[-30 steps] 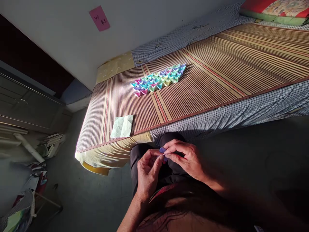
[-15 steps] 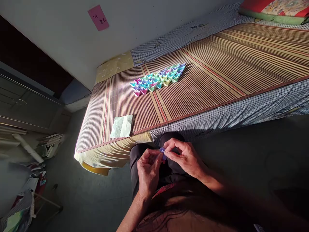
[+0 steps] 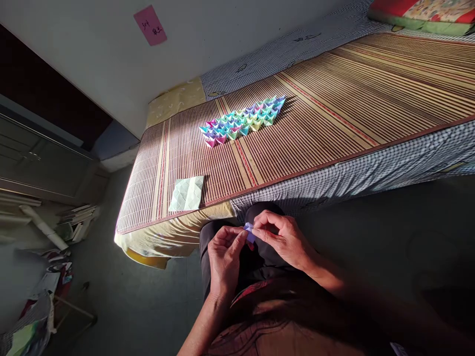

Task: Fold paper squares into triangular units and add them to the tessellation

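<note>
Two hands — left hand (image 3: pixel 225 257) and right hand (image 3: pixel 285 240) — pinch a small purple folded paper (image 3: pixel 249 231) between fingertips above the lap, near the bamboo mat (image 3: pixel 315 128) bearing rows of folded paper boats (image 3: pixel 243 122).

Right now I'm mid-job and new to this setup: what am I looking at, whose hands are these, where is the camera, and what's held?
There is no machine here: a person works with two bare hands. The picture comes from a camera worn on that person's head, looking forward and down, so the hands appear at the bottom. The left hand and right hand together pinch a small purple paper piece. Ahead lies a striped bamboo mat. On it lie a tight cluster of colourful folded paper shapes and, near the front edge, a pale green creased sheet. A pink note is stuck to the wall.
</note>
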The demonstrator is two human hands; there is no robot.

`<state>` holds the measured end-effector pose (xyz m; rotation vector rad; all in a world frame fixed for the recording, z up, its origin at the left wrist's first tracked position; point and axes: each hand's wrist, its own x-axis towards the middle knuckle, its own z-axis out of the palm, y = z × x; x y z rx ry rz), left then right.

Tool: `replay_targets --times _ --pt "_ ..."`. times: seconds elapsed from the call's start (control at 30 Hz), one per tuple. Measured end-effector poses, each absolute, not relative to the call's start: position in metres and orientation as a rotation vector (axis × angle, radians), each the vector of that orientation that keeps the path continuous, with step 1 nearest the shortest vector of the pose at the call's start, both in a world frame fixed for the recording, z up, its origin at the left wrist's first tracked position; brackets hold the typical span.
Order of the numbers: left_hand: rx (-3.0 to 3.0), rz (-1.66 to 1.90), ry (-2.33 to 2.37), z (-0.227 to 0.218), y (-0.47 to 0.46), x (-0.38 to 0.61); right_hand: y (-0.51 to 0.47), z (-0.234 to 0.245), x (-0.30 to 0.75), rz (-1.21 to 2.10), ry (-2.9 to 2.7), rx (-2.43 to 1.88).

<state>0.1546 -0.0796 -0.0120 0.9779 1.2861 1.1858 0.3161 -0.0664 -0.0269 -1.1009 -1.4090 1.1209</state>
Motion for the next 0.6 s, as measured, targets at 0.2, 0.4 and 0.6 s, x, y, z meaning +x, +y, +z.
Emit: replay_targets --times 0.2,0.4,0.6 --pt "1.016 1.213 1.276 -0.0115 -0.0806 0.1567 -0.0644 -0.0344 0.3172 1.277 -1.328 -1.148" --pt "1.038 1.24 1.291 -0.0109 -0.0806 0.1587 -0.0661 -0.0343 0.3122 1.255 -1.282 -1.182" --pt "1.061 1.052 1.276 -0.0111 -0.0782 0.1528 -0.0686 -0.0318 0.3118 1.134 -1.376 -1.156"
